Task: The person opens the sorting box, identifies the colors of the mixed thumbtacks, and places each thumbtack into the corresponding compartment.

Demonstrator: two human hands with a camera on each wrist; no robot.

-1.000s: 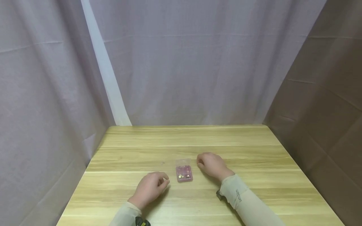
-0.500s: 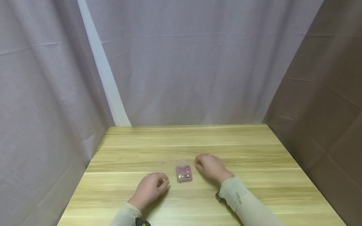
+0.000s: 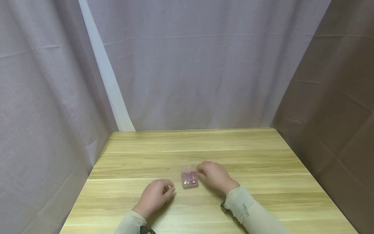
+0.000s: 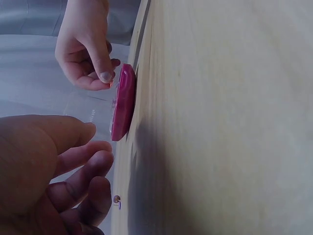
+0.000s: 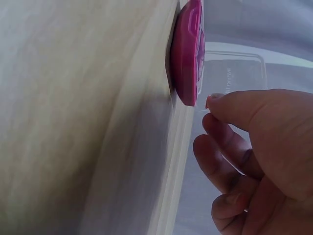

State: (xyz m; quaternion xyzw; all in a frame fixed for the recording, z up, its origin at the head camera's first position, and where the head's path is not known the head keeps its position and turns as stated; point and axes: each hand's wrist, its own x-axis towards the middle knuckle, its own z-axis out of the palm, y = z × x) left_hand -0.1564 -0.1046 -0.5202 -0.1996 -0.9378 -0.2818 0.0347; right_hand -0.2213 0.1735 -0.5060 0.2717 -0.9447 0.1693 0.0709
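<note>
A small pink compartment box (image 3: 190, 187) lies on the table, its clear lid (image 5: 236, 66) raised at the back. Several tiny gold or shiny pieces show in its compartments. At the box's right edge, my right hand (image 3: 214, 177) pinches a tiny orange-red piece (image 5: 208, 101) between thumb and forefinger; its exact kind is too small to tell. My left hand (image 3: 154, 196) rests left of the box with fingers loosely curled, holding nothing. Past the left fingers, a tiny earring-like piece (image 4: 117, 199) lies on the wood.
The wood-grain table (image 3: 248, 146) has its far edge close to the grey curtains (image 3: 204, 74). A darker brownish curtain (image 3: 336, 130) hangs along the right side. Dark wrist straps sit at both sleeves.
My right hand has moved left and slightly toward me, from beside the lid to the box's right edge. The left hand stays in place.
</note>
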